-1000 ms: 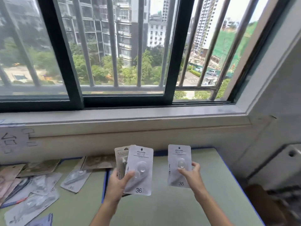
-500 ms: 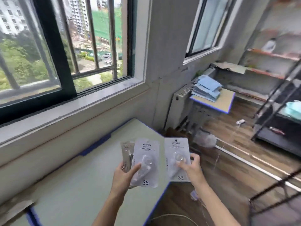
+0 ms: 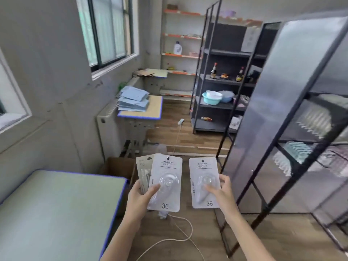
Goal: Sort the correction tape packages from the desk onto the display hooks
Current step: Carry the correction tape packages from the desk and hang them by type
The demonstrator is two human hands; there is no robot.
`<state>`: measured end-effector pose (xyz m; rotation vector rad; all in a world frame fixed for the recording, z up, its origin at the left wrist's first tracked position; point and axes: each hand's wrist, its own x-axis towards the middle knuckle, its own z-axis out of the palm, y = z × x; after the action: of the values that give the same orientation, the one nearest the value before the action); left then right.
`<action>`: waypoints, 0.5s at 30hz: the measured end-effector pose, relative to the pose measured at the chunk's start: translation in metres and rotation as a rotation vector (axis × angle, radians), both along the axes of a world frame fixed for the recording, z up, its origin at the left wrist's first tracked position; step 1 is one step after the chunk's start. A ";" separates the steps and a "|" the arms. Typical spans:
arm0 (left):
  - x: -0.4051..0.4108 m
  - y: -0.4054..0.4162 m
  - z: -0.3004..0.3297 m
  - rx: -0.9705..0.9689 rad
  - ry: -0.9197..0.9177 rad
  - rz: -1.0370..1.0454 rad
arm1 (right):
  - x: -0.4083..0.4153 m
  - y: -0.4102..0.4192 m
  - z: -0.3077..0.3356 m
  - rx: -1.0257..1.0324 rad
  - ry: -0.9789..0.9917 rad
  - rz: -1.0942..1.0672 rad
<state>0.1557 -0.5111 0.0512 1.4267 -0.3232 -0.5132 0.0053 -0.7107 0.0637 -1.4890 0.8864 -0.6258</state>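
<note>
Left hand (image 3: 140, 197) fingers grasp two packages (image 3: 163, 183); right hand (image 3: 222, 193) fingers grasp one package (image 3: 204, 182), past the desk (image 3: 56, 204) edge.

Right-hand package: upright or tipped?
Upright. The white package in the right hand faces the camera, hang hole on top, "36" at the bottom.

Front packages (image 3: 165, 183): white, clear blisters, black "36".
Rear package (image 3: 142, 170): grey-beige.
Worktop (image 3: 56, 208): pale green, blue edging.
Floor (image 3: 188, 132): brown wood-plank pattern.
Shelving (image 3: 226, 108): dark grey, black frame.
Basin (image 3: 210, 99): light teal.
</note>
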 end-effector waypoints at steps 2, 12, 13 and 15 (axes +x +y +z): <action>-0.023 -0.043 0.005 -0.004 -0.023 -0.083 | -0.038 -0.030 0.005 -0.013 -0.029 -0.082; -0.216 -0.253 0.000 0.019 -0.019 -0.537 | -0.291 -0.168 0.010 0.022 -0.073 -0.458; -0.238 -0.270 0.000 0.020 -0.012 -0.575 | -0.316 -0.178 0.011 0.026 -0.080 -0.497; -0.277 -0.302 0.003 0.024 -0.001 -0.638 | -0.364 -0.195 0.012 0.036 -0.088 -0.593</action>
<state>-0.1211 -0.8128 0.0539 1.3326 -0.7849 -1.0334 -0.3590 -0.9055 0.0753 -1.1482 1.2730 -1.0906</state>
